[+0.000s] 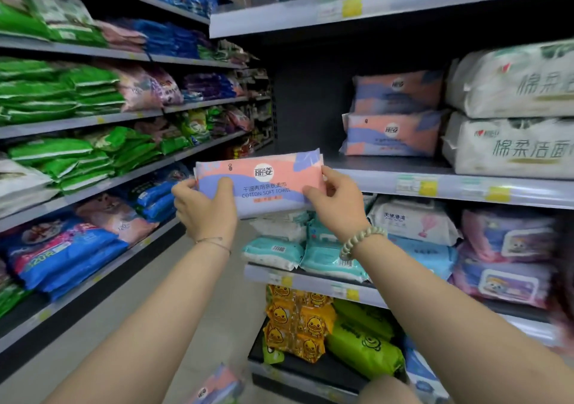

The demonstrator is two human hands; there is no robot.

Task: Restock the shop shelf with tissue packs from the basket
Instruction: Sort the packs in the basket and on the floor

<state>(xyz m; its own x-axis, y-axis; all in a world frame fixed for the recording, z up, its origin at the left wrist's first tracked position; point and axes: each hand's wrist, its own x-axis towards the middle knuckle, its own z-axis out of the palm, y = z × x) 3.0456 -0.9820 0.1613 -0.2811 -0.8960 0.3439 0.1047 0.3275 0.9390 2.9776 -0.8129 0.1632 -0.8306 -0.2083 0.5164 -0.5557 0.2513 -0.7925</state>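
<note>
A pink and lilac tissue pack is held up flat in front of the shelf, its label facing me. My left hand grips its left end and my right hand grips its right end. It hovers just left of and slightly below the front edge of the shelf board. On that board two matching packs lie stacked one on the other, with bare dark board to their left. More of the same packs show blurred at the bottom edge; the basket itself is hidden.
Large white cotton towel packs fill the right of the same shelf. Below sit teal and white wipes, then yellow duck packs and green packs. A long shelving run of green, blue and pink bags lines the aisle's left side.
</note>
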